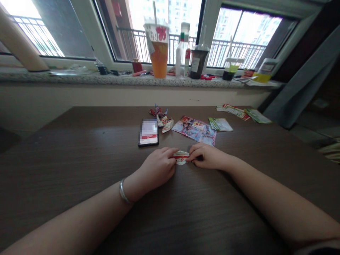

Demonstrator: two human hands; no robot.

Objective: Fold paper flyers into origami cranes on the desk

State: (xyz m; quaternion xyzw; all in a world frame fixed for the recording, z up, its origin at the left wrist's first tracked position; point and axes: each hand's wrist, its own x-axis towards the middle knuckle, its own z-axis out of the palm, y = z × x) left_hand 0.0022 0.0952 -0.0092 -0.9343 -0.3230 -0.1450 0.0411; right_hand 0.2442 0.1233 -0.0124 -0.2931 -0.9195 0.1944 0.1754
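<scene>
A small folded piece of printed paper (pixel 181 157), pale with a red stripe, lies on the dark wooden table between my two hands. My left hand (pixel 160 164), with a silver bangle on the wrist, has its fingers closed on the paper's left end. At the right end, my right hand (pixel 203 156) pinches the paper with thumb and fingers. Just beyond my left hand is a phone (pixel 148 132) with a lit, blurred screen. Folded paper figures (pixel 165 123) sit behind it, one pale and red, another darker (pixel 158 111).
A colourful printed sheet (pixel 196 129) lies beyond my right hand, with green-white paper slips (pixel 220 124) beside it. More slips (pixel 233 111) lie at the far right. On the stone windowsill (pixel 117 79) stand a tall orange drink cup (pixel 159 56), a dark cup (pixel 198 63) and bottles.
</scene>
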